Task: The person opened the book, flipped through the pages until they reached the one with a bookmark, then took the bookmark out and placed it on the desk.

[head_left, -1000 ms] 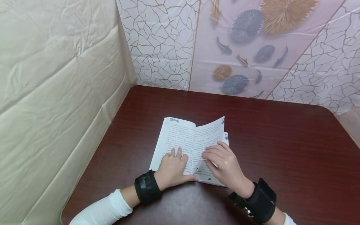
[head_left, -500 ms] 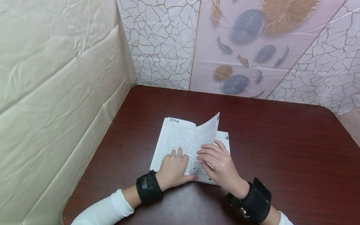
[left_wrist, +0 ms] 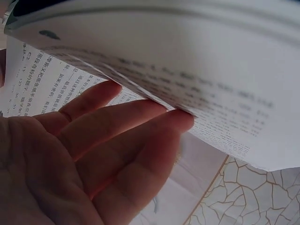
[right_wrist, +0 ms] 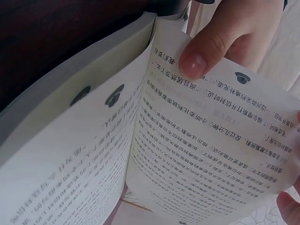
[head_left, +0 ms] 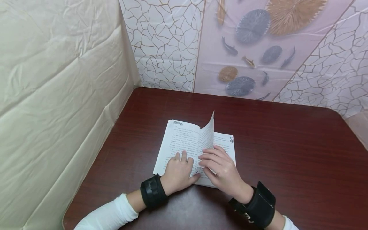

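An open book [head_left: 185, 134] with printed pages lies on the table. My left hand [head_left: 178, 174] rests on its left page, fingers spread, thumb near the bottom of the spine. My right hand [head_left: 222, 169] is over the right page, its fingers extended against a raised page [head_left: 207, 131] that curves upward near the spine. Seen from the left wrist view, fingertips touch the underside of the lifted page [left_wrist: 206, 89], with the palm turned toward it. In the right wrist view, a thumb [right_wrist: 201, 58] presses on a printed page [right_wrist: 187, 140] and other fingertips show at the right border.
The dark red-brown table [head_left: 287, 153] extends around the book. A cream cloth [head_left: 63, 111] hangs along the left side, and a patterned cover [head_left: 166, 44] stands behind the far edge. Black bands [head_left: 153, 191] circle both wrists.
The right hand has shifted slightly left, and the page it pushes has swung from leaning right to nearly upright, uncovering more of the page beneath. The left hand stays almost in place.
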Available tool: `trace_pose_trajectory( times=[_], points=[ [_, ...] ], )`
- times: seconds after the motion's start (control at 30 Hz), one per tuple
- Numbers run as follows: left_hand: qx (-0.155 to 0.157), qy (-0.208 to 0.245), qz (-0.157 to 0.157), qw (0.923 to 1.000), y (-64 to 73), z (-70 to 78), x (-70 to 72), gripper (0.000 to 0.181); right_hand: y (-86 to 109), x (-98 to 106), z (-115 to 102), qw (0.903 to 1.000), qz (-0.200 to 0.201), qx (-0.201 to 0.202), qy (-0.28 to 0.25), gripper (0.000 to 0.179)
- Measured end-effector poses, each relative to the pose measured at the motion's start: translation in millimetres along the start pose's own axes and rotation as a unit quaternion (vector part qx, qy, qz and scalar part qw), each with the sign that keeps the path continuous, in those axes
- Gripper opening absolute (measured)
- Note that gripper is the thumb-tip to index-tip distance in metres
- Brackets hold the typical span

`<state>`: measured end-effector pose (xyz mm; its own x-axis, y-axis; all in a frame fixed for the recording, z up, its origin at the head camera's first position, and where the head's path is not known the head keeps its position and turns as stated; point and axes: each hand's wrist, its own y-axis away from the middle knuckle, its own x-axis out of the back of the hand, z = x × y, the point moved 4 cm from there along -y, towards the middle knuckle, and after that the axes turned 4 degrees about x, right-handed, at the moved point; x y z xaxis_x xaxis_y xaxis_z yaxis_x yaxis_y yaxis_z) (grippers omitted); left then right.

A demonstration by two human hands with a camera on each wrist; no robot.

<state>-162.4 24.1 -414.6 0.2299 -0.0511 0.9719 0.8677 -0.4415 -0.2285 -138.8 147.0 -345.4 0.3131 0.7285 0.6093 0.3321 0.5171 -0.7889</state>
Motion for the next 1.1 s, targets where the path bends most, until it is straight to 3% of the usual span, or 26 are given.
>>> trace_pose_trajectory(
  times=[0.2,0.6,0.93,1.1],
  points=[
    [0.001,-0.014,0.009,0.9999,-0.2,1.2,-0.3,0.06,-1.3,-1.2,-1.3,1.0,0.001,0.004,-0.003,0.03],
    [-0.012,-0.041,0.081,0.9958,1.9,1.4,2.9,0.046,-3.5,-4.3,-4.1,0.9997,-0.01,0.021,-0.013,0.03],
    [-0.028,-0.049,0.085,0.9948,2.3,-0.5,1.5,0.033,-4.5,-6.2,-8.6,0.9988,-0.013,0.036,-0.031,0.028],
    [-0.024,-0.011,0.084,0.9961,2.7,-4.4,2.0,0.033,-3.1,-6.8,-9.2,0.9984,-0.01,0.037,-0.041,0.027]
  ],
)
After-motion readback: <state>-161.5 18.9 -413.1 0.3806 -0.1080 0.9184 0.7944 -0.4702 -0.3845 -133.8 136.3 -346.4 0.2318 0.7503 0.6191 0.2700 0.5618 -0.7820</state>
